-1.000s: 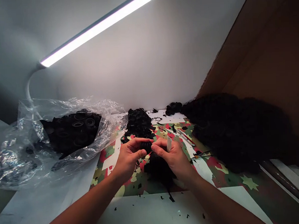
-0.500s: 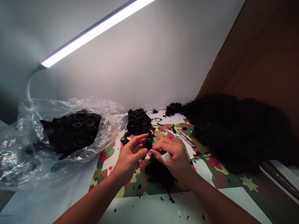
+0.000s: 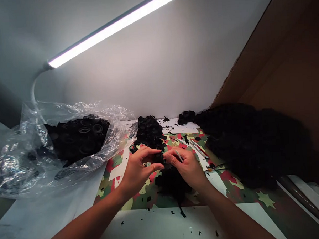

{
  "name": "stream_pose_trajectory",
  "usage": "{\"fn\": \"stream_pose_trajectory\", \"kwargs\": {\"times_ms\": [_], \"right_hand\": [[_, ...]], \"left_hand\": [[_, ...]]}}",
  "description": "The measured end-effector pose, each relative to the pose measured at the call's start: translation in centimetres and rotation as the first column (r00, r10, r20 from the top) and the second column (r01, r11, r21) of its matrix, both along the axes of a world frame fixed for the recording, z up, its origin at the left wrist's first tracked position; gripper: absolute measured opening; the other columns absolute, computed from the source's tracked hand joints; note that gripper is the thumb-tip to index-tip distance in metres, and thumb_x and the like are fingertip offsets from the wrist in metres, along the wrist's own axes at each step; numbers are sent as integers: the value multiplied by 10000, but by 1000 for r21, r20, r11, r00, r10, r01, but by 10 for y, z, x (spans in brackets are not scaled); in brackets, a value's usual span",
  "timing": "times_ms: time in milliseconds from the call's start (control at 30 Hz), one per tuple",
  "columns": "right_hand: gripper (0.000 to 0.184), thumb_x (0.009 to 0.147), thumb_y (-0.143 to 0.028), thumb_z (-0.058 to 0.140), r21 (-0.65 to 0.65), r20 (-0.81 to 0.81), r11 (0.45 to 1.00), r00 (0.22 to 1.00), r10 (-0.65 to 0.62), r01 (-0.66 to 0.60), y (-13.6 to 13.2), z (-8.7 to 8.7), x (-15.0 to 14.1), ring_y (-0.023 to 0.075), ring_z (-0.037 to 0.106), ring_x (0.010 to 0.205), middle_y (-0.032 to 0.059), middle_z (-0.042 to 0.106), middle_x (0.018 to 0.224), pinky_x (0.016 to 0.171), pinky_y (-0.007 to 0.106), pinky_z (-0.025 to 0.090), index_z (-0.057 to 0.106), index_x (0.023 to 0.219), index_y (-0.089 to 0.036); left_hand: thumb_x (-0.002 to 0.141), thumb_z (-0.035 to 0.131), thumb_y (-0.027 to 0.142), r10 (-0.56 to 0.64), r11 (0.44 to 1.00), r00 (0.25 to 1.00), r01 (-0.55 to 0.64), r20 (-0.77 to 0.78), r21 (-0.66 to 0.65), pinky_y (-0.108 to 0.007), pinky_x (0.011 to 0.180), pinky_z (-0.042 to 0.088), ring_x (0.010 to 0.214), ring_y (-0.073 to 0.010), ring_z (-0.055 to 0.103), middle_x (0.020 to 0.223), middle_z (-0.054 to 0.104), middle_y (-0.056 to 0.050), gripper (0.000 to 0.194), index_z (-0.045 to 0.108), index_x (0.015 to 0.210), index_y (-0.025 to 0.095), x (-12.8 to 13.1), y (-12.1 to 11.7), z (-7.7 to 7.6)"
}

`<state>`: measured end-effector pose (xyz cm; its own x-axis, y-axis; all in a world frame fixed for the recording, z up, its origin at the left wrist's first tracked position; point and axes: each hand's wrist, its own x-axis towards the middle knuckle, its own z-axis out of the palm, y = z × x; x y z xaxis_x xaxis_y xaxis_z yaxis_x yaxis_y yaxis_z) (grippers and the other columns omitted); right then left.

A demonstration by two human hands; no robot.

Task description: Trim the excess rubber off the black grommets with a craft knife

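Between the thumb and fingers of my left hand (image 3: 134,169) is a small black ribbed rubber boot (image 3: 158,158), held above the middle of the table. My right hand (image 3: 189,169) is closed around a slim pale tool (image 3: 179,155). Its working tip is hidden by the fingers, so I cannot tell which tool it is. The right fingertips are at the boot's right side; whether they touch it is unclear. Beneath the hands lies a heap of black scraps (image 3: 172,186) on the camouflage-patterned covering (image 3: 137,202).
At left, a clear plastic bag (image 3: 119,118) holds many black rubber parts (image 3: 82,137). Another black heap (image 3: 149,129) lies behind my hands. A large black pile (image 3: 251,143) fills the right side by a cardboard panel (image 3: 285,63). Slim tools (image 3: 199,148) lie near it. A lamp (image 3: 114,28) shines above.
The boot has turned in my left fingers, and its ribs now show side-on. My right hand has rotated, so the tool appears narrower. The view has shifted slightly.
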<state>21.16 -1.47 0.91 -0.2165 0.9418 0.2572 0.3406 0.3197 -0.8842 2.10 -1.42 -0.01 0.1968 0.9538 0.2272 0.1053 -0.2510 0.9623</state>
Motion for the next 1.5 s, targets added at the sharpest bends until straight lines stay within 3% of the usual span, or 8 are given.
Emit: {"fn": "stream_pose_trajectory", "kwargs": {"times_ms": [233, 400, 700, 867, 1000, 1100, 1267, 1500], "right_hand": [[288, 840, -442, 662, -272, -192, 960, 981, 11, -64, -1, 9, 1, 122, 476, 592, -16, 569, 633, 575, 256, 378, 694, 743, -173], [318, 800, -474, 681, -346, -314, 929, 949, 17, -131, -1, 9, 2, 104, 389, 580, -33, 474, 621, 547, 245, 318, 623, 727, -170], [312, 805, -471, 676, -350, -309, 924, 950, 44, -156, -4, 16, 3, 117, 422, 601, -21, 521, 647, 570, 258, 331, 632, 725, -173], [285, 846, -422, 654, -245, -172, 964, 983, 66, -108, -2, 15, 3, 111, 441, 573, -26, 534, 621, 549, 253, 344, 621, 709, -174], [167, 880, -354, 684, 48, -22, 998, 999, 29, -28, -3, 13, 3, 146, 548, 669, 0, 620, 725, 603, 264, 420, 680, 818, -199], [58, 889, -223, 678, 278, 62, 958, 996, 57, -72, -6, 8, 1, 166, 602, 764, 23, 644, 836, 673, 279, 473, 725, 923, -233], [246, 863, -8, 512, 482, 285, 867, 958, -22, -123, -12, -3, -7, 160, 579, 721, 39, 638, 842, 634, 272, 432, 660, 892, -202], [250, 644, 1, 408, 411, 202, 898, 945, -256, 155, -1, -2, -4, 162, 503, 655, 6, 537, 730, 587, 261, 357, 453, 747, -223]], "left_hand": [[669, 875, 257, -22, 999, 997, 24, 74, -26, -271, 712, 544, 777, -171, 642, 865, 672, -36, 334, 778, 985, 213, 1, -2, 0], [673, 870, 244, -44, 960, 947, 128, 318, -249, -249, 685, 539, 711, -149, 656, 791, 729, -23, 318, 779, 973, 194, 2, 1, -5], [585, 925, 288, 9, 924, 876, 177, 482, -340, -226, 675, 510, 694, -128, 643, 765, 745, -33, 329, 806, 870, 175, 7, 0, -6], [638, 887, 278, -12, 953, 947, 108, 321, -283, -214, 591, 471, 607, -108, 595, 660, 687, -8, 210, 805, 800, 173, 2, 3, -4], [657, 863, 311, -8, 969, 991, 40, 130, -245, -233, 563, 455, 588, -120, 574, 647, 659, -13, 201, 793, 765, 156, 0, 2, 4], [668, 849, 361, 18, 990, 1000, -20, -14, -140, -227, 527, 409, 580, -116, 526, 628, 609, -2, 222, 776, 714, 156, 2, -2, 8], [721, 793, 279, 37, 999, 981, -36, -193, 5, -214, 530, 359, 602, -112, 485, 608, 548, 16, 170, 714, 632, 157, 6, -7, 6], [732, 804, 252, -80, 997, 959, 79, -271, -13, -230, 571, 361, 637, -118, 489, 653, 554, 15, 146, 713, 658, 165, 4, -12, 15]]}}
